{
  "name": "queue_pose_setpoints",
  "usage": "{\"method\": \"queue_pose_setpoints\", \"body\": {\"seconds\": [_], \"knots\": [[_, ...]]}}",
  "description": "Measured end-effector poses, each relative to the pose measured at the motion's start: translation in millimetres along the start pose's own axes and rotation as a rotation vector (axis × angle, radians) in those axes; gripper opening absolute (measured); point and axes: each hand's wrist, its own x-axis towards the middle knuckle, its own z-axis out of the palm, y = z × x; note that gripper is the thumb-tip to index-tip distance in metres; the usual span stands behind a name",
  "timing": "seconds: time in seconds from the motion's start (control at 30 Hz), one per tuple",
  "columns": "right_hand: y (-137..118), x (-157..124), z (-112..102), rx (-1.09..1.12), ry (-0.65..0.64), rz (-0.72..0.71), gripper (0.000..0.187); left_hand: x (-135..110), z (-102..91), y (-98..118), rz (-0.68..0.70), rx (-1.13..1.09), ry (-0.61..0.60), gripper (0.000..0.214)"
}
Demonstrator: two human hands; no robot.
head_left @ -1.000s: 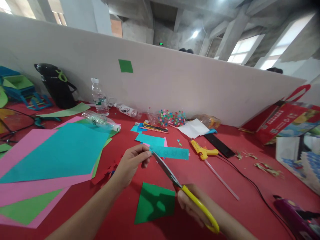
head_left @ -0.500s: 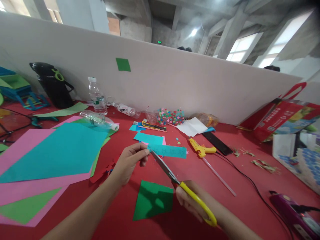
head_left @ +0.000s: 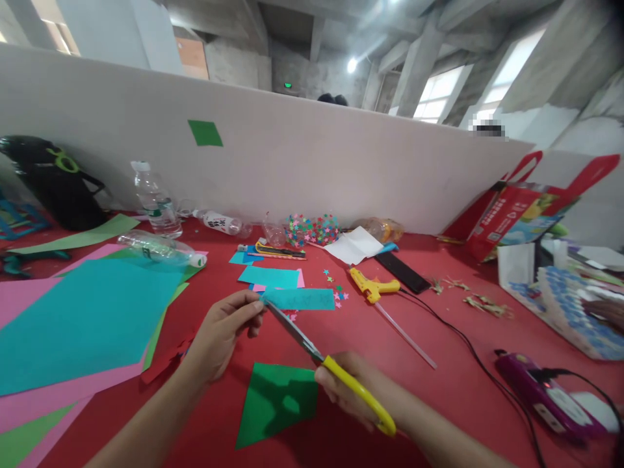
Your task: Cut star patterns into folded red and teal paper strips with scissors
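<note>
My left hand (head_left: pixel 221 331) pinches the left end of a teal paper strip (head_left: pixel 299 299) and holds it above the red table (head_left: pixel 439 364). My right hand (head_left: pixel 348 390) grips yellow-handled scissors (head_left: pixel 331 367). Their blades point up and left, with the tips at the strip's left end, close to my left fingertips. A green paper piece (head_left: pixel 277 403) lies flat on the table below both hands.
Large teal (head_left: pixel 82 318), pink and green sheets lie at the left. A yellow glue gun (head_left: pixel 373 286) with a glue stick lies at centre right, beside a black cable. Bottles (head_left: pixel 153 201), coloured stars (head_left: pixel 312 229), a red carton (head_left: pixel 511 214) and a purple device (head_left: pixel 541 393) line the table; a white partition stands behind.
The view has swung to the right and slightly down, so everything sits further left in the picture. Both hands keep the same hold on the strip and the scissors.
</note>
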Motion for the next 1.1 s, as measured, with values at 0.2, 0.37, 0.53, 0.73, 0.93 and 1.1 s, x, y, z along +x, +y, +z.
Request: {"method": "queue_pose_setpoints", "body": {"seconds": [0.2,0.37,0.53,0.73,0.93,1.1], "knots": [[4.8,-1.5,-7.1,-0.002,-0.041,-0.035,0.047,1.7,-1.8,-7.3,-0.003,-0.009,-0.003,0.013],[11.1,0.9,-7.5,-0.015,-0.031,-0.048,0.047,2.5,-4.0,-9.1,-0.009,0.002,-0.023,0.012],[18.0,1.5,-9.8,0.04,-0.063,-0.114,0.05,3.2,-7.3,-7.8,0.037,0.03,-0.022,0.012],[19.3,1.0,-8.7,0.074,-0.088,-0.097,0.053,1.2,-7.4,-9.2,0.053,0.06,-0.038,0.013],[14.7,-0.4,-8.1,0.047,-0.087,-0.113,0.053,0.3,-5.2,-14.1,0.069,0.032,-0.044,0.009],[12.1,-1.2,-3.3,0.033,-0.077,-0.126,0.053,-3.1,-1.1,-15.5,0.15,0.077,-0.041,0.009]]}}
